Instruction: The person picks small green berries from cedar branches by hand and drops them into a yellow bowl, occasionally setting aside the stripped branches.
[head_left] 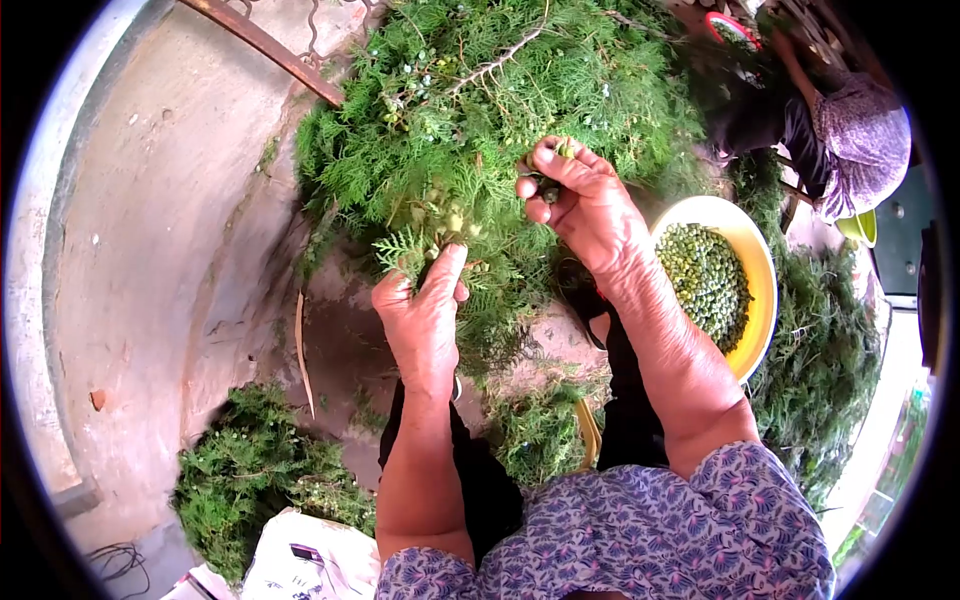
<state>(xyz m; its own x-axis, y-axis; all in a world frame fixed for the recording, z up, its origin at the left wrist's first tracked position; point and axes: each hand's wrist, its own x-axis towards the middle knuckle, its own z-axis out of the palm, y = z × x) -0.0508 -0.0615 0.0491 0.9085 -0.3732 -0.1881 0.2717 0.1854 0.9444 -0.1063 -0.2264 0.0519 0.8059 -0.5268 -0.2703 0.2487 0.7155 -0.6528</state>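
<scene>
My left hand [420, 315] is closed on a green conifer sprig [405, 250] that bears small pale-green cones. To its right and higher up, my right hand [585, 205] has its fingers curled around a few small green cones [550, 190], apart from the sprig. Beyond both hands spreads a large heap of feathery green branches [590, 85], with a bare woody stem [500, 60] running through it. Beside my right forearm stands a yellow basin [765, 290], which holds many small green cones [705, 285].
A co-worker in a patterned top [865, 140] bends at the upper right, near a red-rimmed container [730, 25]. More cut greenery lies at the lower left [255, 470] and along the right [820, 350]. A concrete wall [150, 250] curves along the left. A white bag [310, 560] lies below.
</scene>
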